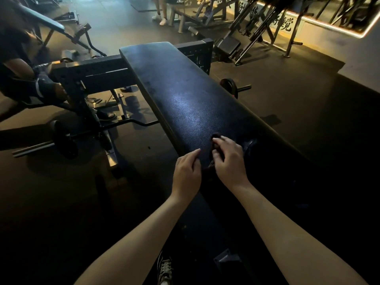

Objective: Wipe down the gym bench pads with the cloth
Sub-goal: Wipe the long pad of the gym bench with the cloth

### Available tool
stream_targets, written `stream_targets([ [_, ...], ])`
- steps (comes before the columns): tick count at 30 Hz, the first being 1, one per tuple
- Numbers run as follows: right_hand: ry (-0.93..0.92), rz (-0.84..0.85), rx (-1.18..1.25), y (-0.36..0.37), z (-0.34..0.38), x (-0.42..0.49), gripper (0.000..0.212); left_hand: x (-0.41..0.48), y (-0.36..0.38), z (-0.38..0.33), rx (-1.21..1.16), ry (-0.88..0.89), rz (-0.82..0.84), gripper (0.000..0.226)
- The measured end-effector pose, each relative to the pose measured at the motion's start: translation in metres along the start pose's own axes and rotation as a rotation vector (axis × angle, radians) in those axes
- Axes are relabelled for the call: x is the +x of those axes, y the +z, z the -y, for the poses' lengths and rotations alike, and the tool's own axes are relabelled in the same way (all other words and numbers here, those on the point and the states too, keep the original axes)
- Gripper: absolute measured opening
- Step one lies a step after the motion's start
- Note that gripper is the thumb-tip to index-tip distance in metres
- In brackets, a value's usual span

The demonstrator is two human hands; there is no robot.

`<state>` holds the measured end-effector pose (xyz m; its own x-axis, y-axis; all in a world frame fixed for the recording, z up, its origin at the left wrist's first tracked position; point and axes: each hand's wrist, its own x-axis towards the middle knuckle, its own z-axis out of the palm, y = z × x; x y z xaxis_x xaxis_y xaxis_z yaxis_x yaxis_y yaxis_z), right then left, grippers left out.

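A long black bench pad (181,93) runs from the far centre toward me. A dark cloth (213,150) lies on its near part, hard to make out in the dim light. My right hand (229,159) has its fingers curled around the cloth's edge. My left hand (186,171) hovers just left of it at the pad's left edge, index finger stretched toward the cloth, the other fingers curled and holding nothing that I can see.
A black rack frame (96,73) and a barbell with plates (61,138) stand left of the bench. Another person's gloved hand (47,87) is at the far left. A small plate (231,86) lies to the right. Machines (246,27) line the back wall.
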<state>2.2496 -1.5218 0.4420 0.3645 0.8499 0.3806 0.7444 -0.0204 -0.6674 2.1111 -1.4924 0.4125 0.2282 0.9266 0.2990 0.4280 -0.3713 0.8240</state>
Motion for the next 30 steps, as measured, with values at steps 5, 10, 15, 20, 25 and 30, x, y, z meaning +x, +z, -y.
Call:
stream_targets([
  [5,-0.176,0.391,-0.254,0.011,-0.009,-0.003,0.048,-0.002,0.005,0.011,-0.005,0.007,-0.009,0.031],
  [10,-0.227,0.277,-0.294,-0.001,-0.03,0.01,0.037,0.023,0.026,-0.003,0.094,0.114,0.058,0.04],
  [15,0.049,0.141,-0.442,-0.041,-0.068,0.039,0.043,0.016,0.034,0.008,0.195,0.199,0.08,0.042],
  [20,0.032,0.131,-0.392,-0.02,-0.047,0.02,0.042,0.017,0.034,0.01,0.197,0.206,0.063,0.042],
  [25,-0.161,0.213,-0.289,-0.023,-0.04,0.011,0.041,0.031,0.039,-0.008,0.222,0.194,0.073,0.045],
  [30,0.24,0.16,-0.436,-0.048,-0.076,0.048,0.056,0.035,0.052,-0.02,0.297,0.251,0.165,0.046],
])
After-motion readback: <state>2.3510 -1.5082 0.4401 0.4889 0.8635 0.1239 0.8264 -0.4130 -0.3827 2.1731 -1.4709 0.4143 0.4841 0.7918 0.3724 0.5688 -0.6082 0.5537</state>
